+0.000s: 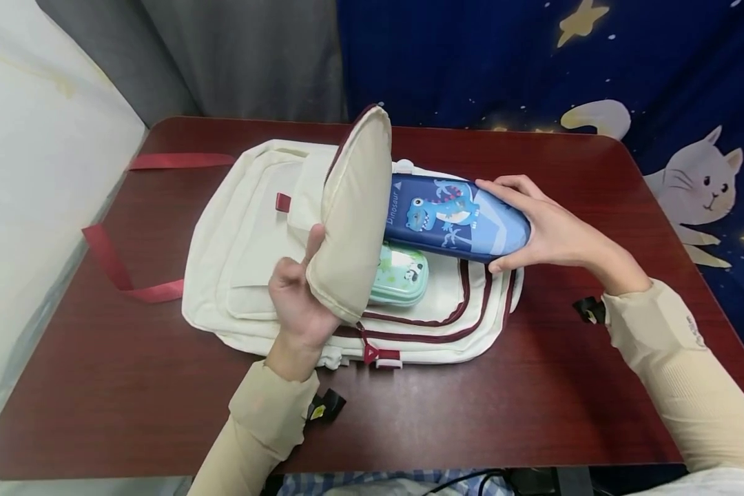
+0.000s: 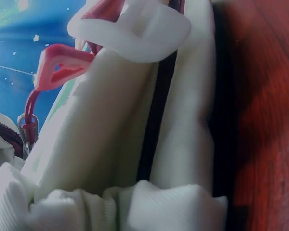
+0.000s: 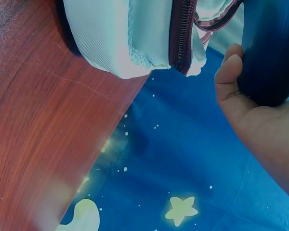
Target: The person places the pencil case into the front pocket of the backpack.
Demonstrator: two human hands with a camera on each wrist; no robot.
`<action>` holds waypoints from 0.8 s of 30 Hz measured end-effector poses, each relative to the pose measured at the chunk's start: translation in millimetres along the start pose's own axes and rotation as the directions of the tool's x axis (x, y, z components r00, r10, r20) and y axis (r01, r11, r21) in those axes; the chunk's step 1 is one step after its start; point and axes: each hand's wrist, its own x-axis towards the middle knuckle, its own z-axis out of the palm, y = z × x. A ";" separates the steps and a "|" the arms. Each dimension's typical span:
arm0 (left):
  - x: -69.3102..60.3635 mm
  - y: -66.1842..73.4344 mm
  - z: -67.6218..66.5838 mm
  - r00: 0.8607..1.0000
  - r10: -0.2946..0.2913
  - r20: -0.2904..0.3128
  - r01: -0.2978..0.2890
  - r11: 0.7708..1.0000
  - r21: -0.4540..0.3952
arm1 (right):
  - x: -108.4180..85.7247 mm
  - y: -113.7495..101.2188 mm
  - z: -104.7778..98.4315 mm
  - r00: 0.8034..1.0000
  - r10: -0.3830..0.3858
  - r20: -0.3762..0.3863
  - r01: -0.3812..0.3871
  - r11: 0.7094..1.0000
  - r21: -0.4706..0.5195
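Note:
A cream backpack (image 1: pixel 254 255) with dark red zips lies on the table. Its front flap (image 1: pixel 356 220) stands raised, and my left hand (image 1: pixel 300 296) grips the flap's near edge. With fingers and thumb around its right end, my right hand (image 1: pixel 552 227) holds a blue dinosaur pencil case (image 1: pixel 440 217). The case's left end is hidden behind the flap. Below it, a mint green case (image 1: pixel 403 275) with a panda picture rests against the backpack, partly covered by the flap. In the right wrist view the thumb presses the dark blue pencil case (image 3: pixel 269 57).
Red straps (image 1: pixel 108 258) trail from the backpack's left side over the brown table (image 1: pixel 471 413). A red triangular zip pull (image 1: pixel 370 353) hangs at the near side. Behind the table hang a grey curtain (image 1: pixel 254 55) and a blue starry curtain (image 1: pixel 446 62); a white wall (image 1: pixel 31 172) is at left.

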 end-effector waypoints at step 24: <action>1.7 -7.4 22.9 0.945 0.243 -0.220 -0.070 0.804 0.590 | -28.0 1.6 23.9 0.939 0.313 -0.144 -0.265 0.922 0.281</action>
